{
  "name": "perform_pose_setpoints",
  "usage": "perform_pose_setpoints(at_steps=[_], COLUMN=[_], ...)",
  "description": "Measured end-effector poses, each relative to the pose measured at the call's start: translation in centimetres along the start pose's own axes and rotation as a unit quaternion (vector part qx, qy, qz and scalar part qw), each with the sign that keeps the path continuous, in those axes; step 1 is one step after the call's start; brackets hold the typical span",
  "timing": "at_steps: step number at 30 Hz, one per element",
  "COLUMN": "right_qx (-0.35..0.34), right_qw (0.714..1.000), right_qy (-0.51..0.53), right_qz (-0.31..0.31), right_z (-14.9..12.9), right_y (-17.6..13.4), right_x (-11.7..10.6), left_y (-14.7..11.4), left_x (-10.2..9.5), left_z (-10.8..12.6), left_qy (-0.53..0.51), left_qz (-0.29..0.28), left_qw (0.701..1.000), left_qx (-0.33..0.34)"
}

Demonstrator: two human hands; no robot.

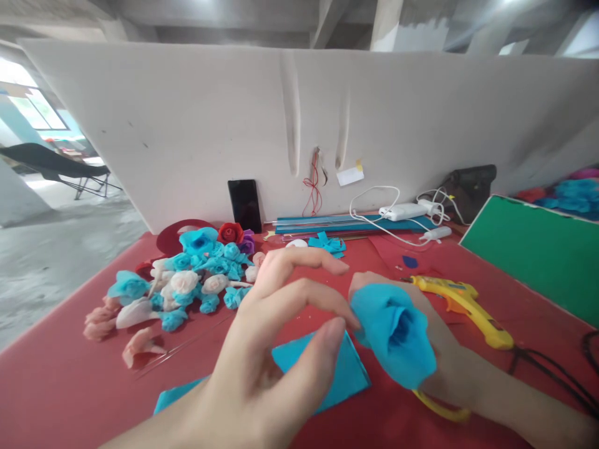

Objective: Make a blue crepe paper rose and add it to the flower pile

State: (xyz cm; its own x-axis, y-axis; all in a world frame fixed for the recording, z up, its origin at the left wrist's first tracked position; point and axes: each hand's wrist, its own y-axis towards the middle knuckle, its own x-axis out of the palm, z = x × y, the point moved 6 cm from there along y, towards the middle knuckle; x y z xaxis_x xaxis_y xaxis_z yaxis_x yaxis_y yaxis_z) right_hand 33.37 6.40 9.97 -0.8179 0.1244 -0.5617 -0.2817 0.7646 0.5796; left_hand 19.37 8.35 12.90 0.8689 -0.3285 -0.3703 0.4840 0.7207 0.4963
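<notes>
1. The blue flower (397, 330) is up in the air over the counter (60, 386), right of centre. It already reads as a bloom: wrapped petals around a deep, open middle.
2. Right hand (438, 337) is behind it and looks closed on its base, though most of the fingers are hidden.
3. Left hand (248, 355) is half open, thumb and fingers in a loose C. It's not gripping anything I can see; one fingertip is right at the petal edge, can't tell if touching.
4. Done so far, I'd say: a whole pile of flowers (199, 243), blue, white and pinkish.
5. Unused, looks like: folded blue paper (346, 374), blue strips (327, 244). The yellow glue gun (477, 312) lies unheld.
</notes>
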Motion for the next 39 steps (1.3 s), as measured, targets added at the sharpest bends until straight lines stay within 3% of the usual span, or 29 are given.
perform_pose_setpoints(at_steps=[7,17,39], right_qx=[0.002,-0.073,-0.087], right_qw=[0.996,0.988,0.989], right_qy=[0.007,-0.052,-0.063], right_qz=[0.092,0.129,0.103], right_z=[0.0,-0.7,-0.6], right_y=[-0.1,0.0,-0.1], right_x=[-0.9,-1.1,-1.1], left_y=[0.5,1.0,0.8], left_x=[0.9,1.5,2.1], left_z=[-0.4,-1.0,-2.0], left_qy=[0.006,-0.066,-0.217], left_qz=[-0.044,-0.066,-0.069], left_qw=[0.999,0.989,0.964], left_qx=[-0.029,-0.114,-0.137])
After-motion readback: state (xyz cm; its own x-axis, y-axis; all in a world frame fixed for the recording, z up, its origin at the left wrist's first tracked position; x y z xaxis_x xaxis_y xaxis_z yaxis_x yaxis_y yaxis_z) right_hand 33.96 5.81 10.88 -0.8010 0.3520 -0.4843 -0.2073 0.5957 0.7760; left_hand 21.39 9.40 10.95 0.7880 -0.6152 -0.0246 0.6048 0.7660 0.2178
